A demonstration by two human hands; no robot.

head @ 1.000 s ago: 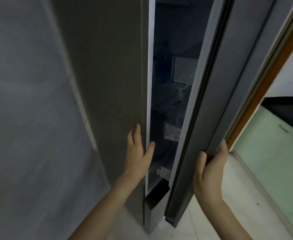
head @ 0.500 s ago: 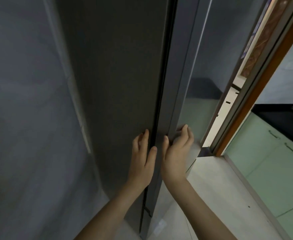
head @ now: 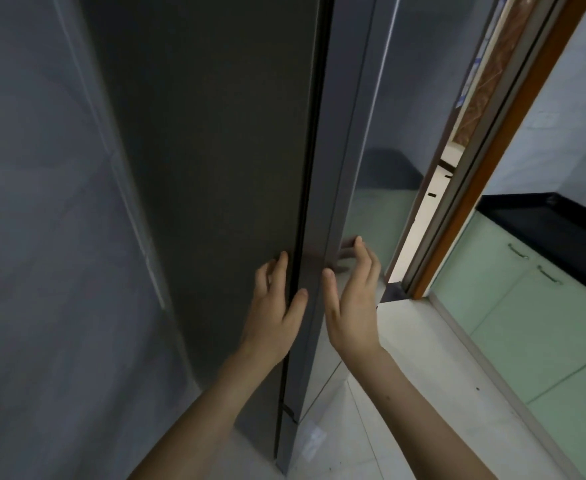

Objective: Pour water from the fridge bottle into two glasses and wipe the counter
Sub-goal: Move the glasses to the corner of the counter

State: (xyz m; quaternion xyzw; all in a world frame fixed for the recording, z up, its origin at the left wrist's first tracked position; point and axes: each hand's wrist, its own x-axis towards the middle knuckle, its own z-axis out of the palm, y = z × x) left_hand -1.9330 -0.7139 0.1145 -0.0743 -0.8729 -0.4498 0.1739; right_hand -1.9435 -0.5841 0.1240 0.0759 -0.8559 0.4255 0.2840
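A tall dark grey fridge (head: 215, 161) fills the middle of the view, seen from its side. Its glossy door (head: 350, 168) is closed against the body, leaving only a thin black seam. My left hand (head: 274, 306) lies flat on the fridge's side panel just left of the seam, fingers straight. My right hand (head: 352, 299) is at the door's edge with relaxed, slightly bent fingers, its fingertips touching or just off the glossy front. Neither hand holds anything. No bottle, glass or cloth is in view.
A grey wall (head: 42, 237) stands close on the left. To the right is a wooden door frame (head: 485, 168). Beyond it, a black counter (head: 554, 220) tops pale green cabinets (head: 526, 306). Light tiled floor (head: 405, 393) lies below.
The fridge door swung from open to closed, hiding the shelves inside. My right hand went from gripping the door's edge to a loose open pose beside it. My left hand stayed on the side panel.
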